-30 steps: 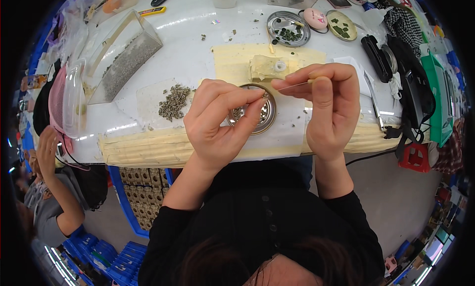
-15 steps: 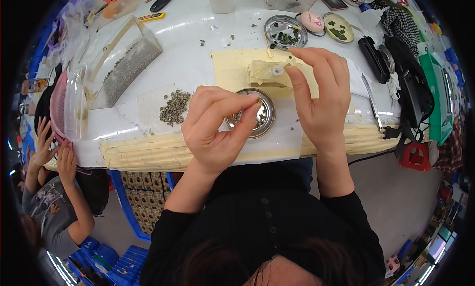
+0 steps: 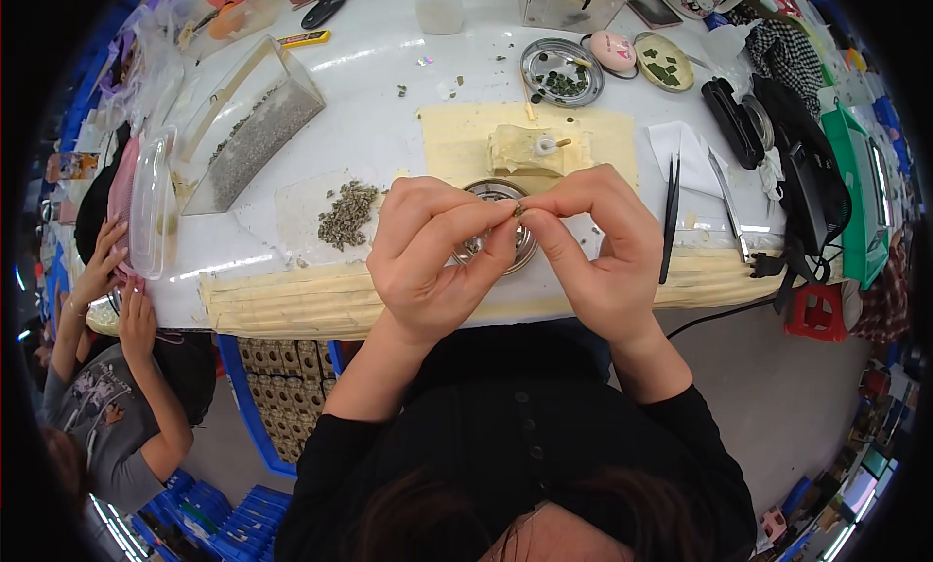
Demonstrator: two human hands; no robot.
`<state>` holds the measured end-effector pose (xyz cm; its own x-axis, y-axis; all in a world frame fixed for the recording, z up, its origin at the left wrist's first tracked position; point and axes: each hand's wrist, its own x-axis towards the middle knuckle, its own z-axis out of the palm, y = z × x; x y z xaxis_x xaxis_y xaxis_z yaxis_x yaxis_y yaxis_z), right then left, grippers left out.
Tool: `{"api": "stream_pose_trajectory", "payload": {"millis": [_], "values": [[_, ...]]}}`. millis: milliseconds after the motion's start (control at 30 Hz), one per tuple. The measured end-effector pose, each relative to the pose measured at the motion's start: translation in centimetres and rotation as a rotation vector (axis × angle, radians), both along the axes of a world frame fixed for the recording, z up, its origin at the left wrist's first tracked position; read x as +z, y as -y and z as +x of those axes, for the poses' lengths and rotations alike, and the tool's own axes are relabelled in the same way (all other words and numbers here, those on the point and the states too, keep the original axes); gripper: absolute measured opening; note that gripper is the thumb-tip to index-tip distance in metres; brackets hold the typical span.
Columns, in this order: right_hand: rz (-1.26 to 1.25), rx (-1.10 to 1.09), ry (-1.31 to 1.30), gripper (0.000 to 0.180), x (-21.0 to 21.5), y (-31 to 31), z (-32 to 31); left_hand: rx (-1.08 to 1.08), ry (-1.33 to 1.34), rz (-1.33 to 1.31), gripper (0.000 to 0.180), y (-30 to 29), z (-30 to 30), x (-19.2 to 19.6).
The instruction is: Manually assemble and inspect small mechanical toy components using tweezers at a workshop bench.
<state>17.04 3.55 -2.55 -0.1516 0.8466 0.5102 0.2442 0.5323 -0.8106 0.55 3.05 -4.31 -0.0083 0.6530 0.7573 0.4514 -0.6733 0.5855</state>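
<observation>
Thumb and forefinger of my left hand pinch a tiny brownish-metallic part. The fingertips of my right hand close on the same part from the other side, so the fingers nearly meet. Its exact kind is too small to make out. Below the fingers lies a round metal dish with small bits inside, partly hidden by my hands. Just beyond it stands a block wrapped in cream tape, with a small white tube on it. To the left a heap of small grey metal parts lies on a clear sheet.
A clear bin of grey granules stands at the left. Behind are a metal dish of dark green pieces and a round tray. Black tweezers lie right of my hand. At the far left another person's hands touch the table edge.
My right hand has come from above the taped block down and left to meet my left hand, closing on the small part. The tweezers have come into view.
</observation>
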Motion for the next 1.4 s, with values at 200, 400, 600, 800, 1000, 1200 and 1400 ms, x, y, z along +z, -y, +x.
{"api": "stream_pose_trajectory", "payload": {"millis": [200,400,600,800,1000,1200,1400], "values": [[0.381,-0.141,0.227,0.029,0.3,0.3,-0.2,0.018,-0.007,0.002,0.024,-0.1,0.1,-0.1],[-0.152,0.071,-0.149,0.02,-0.6,1.2,-0.2,-0.031,0.047,-0.011,0.025,0.0,-0.1,0.0],[-0.359,0.144,-0.373,0.015,-0.6,1.3,-0.1,-0.005,-0.007,0.006,0.025,0.0,0.0,0.1],[0.131,-0.017,0.107,0.027,0.5,1.7,0.2,0.019,-0.01,0.008,0.025,-0.2,0.1,-0.1],[-0.106,0.032,-0.09,0.026,-0.9,1.9,-0.3,-0.007,0.008,0.011,0.026,0.0,-0.1,0.2],[-0.383,0.169,-0.384,0.022,-1.1,2.0,-0.2,-0.019,-0.027,0.031,0.026,0.1,0.1,0.3],[0.12,-0.016,0.109,0.032,0.1,2.2,0.2,0.034,-0.054,0.011,0.025,-0.1,0.1,0.0]]}}
